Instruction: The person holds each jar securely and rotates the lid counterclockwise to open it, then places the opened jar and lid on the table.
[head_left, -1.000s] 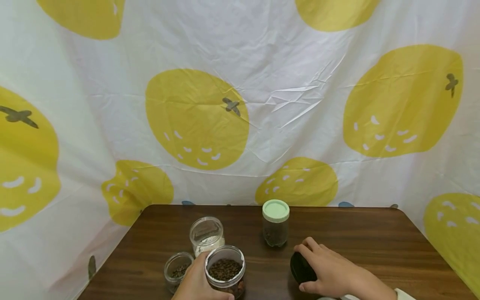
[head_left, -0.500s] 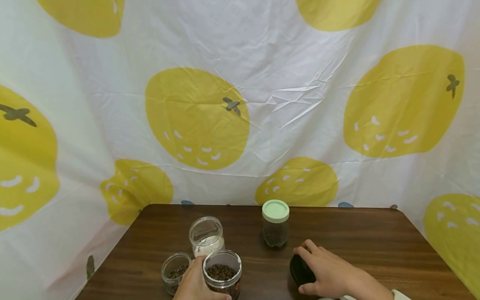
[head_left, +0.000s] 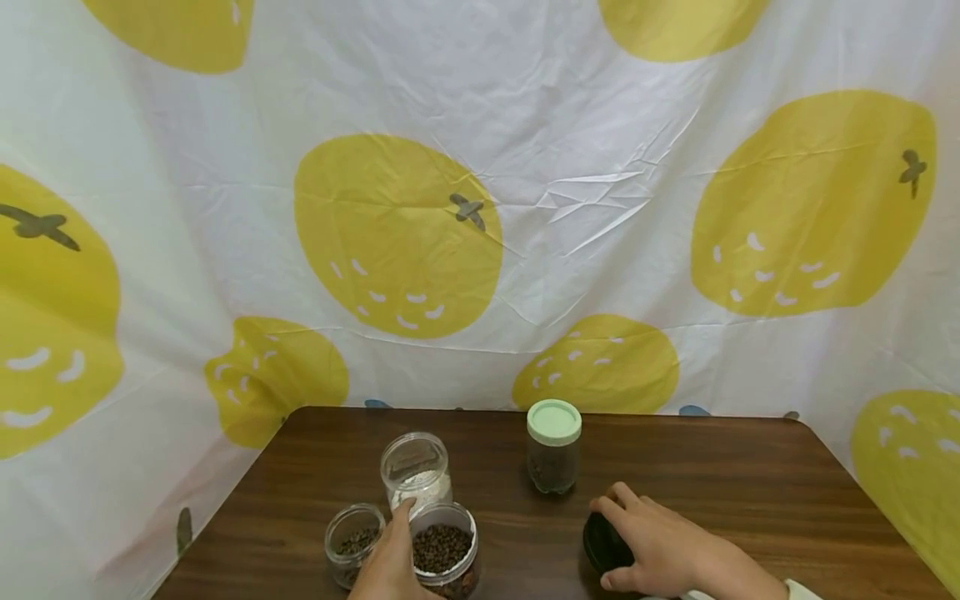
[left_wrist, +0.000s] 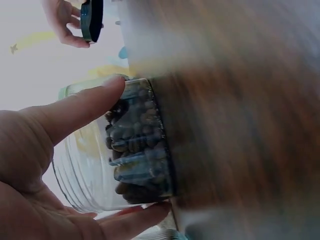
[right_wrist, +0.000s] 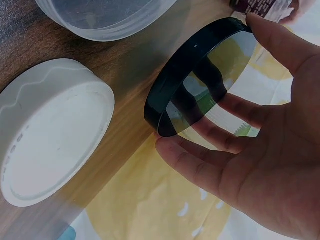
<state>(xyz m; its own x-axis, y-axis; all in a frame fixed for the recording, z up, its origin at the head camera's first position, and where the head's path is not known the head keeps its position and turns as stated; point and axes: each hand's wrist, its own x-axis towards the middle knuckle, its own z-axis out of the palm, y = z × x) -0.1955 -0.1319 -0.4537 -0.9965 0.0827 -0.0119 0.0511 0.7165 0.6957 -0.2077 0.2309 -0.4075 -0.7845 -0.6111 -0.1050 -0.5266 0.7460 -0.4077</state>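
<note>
In the head view, a clear open jar of dark brown beans (head_left: 444,554) stands upright near the front of the table. My left hand (head_left: 388,560) grips it from the left; in the left wrist view the thumb (left_wrist: 95,102) presses one side of the jar (left_wrist: 137,135) while fingers reach round the other. To the right, my right hand (head_left: 663,546) pinches a black lid (head_left: 604,543) by its rim, held tilted above the table. The right wrist view shows the glossy black lid (right_wrist: 170,75) between thumb and fingertips, its face reflecting the surroundings.
Left of the bean jar stands a small open jar (head_left: 352,546) with dark contents. Behind it is an open jar with white contents (head_left: 416,475). A green-lidded jar (head_left: 553,454) stands farther back. A white lid (right_wrist: 60,135) and a clear plastic lid (right_wrist: 105,30) lie near my right hand.
The bean jar and my left hand have shifted slightly left and down, closer to the two open jars. My right hand still holds the black lid in nearly the same place.
</note>
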